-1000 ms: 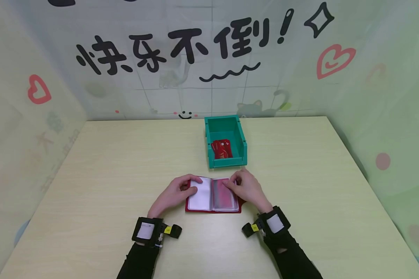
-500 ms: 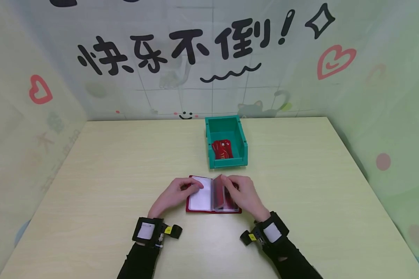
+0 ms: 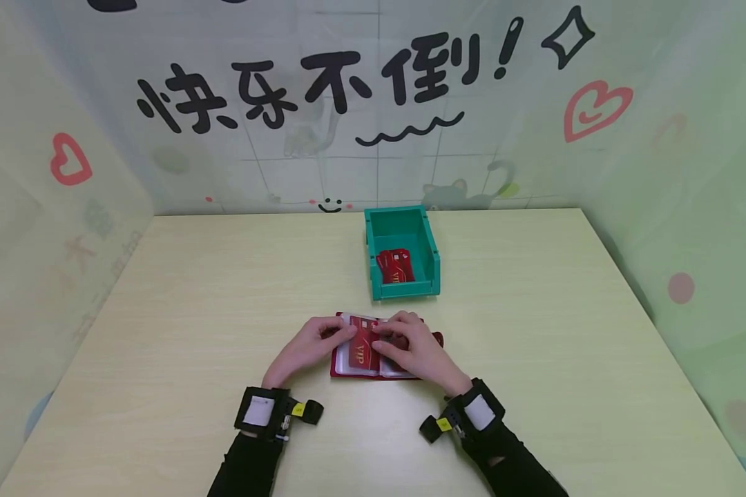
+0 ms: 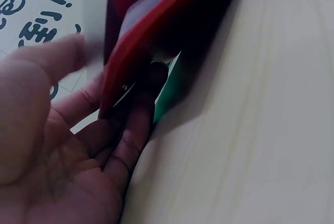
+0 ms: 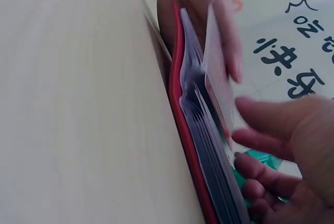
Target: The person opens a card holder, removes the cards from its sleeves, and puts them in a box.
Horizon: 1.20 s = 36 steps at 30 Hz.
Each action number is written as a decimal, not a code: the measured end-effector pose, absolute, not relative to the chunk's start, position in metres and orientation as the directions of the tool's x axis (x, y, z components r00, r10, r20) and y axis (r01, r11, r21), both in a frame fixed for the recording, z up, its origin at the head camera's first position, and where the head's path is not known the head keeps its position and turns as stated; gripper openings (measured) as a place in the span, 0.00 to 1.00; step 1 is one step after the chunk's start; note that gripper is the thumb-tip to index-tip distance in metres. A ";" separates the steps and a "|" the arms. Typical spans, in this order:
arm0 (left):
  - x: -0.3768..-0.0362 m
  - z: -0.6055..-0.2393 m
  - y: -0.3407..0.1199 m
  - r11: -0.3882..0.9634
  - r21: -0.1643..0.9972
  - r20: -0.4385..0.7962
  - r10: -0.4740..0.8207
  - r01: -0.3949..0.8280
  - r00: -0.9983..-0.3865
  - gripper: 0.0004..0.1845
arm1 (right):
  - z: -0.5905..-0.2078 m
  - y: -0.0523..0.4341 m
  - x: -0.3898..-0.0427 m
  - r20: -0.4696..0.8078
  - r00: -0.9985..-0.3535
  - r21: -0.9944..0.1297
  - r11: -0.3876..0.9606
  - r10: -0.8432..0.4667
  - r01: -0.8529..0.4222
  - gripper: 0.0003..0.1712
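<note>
A small red card holder (image 3: 333, 364) lies spread on the table, with clear sleeve pages inside. One page carrying a red VIP card (image 3: 362, 351) stands over its left half, lifted from the pages beneath in the right wrist view. My left hand (image 3: 309, 346) grips the left edge, thumb above and fingers under the red cover (image 4: 148, 28). My right hand (image 3: 418, 351) is over the middle, its thumb and index fingertips against the lifted page (image 5: 218, 85). Part of the right half is hidden beneath that hand.
Behind the card holder stands a green bin (image 3: 404, 290) with several red cards (image 3: 398, 268) in it. The pale wooden table (image 3: 193, 310) is bordered by printed walls at the back and both sides.
My right hand has turned a page from right to left, bringing a VIP card into view over the left half. My left hand has stayed at the left edge.
</note>
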<state>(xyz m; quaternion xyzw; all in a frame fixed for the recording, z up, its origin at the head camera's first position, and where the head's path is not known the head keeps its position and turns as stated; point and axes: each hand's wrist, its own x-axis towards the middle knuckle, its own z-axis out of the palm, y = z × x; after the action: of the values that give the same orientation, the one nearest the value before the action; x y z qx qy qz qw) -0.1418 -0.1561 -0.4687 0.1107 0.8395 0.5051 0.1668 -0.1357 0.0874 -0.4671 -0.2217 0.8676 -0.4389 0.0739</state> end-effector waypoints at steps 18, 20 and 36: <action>-0.139 -0.469 -0.155 0.480 0.877 -0.164 0.357 0.029 -0.920 0.13 | -0.474 0.082 -0.137 0.008 -0.934 -0.742 0.624 -0.357 -0.245 0.27; -0.139 -0.470 -0.155 0.491 0.870 -0.165 0.354 0.033 -0.921 0.13 | -0.473 0.081 -0.138 -0.004 -0.939 -0.757 0.615 -0.343 -0.221 0.23; -0.141 -0.468 -0.153 0.533 0.845 -0.167 0.334 0.040 -0.928 0.16 | -0.469 0.075 -0.140 -0.023 -0.972 -0.799 0.588 -0.235 -0.123 0.09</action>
<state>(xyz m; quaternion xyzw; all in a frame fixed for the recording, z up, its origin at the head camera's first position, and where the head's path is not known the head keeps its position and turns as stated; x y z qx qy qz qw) -0.1409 -0.1531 -0.4678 0.1088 0.8614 0.4710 0.1562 -0.1401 0.0746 -0.4689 -0.1008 0.8889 -0.4424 0.0631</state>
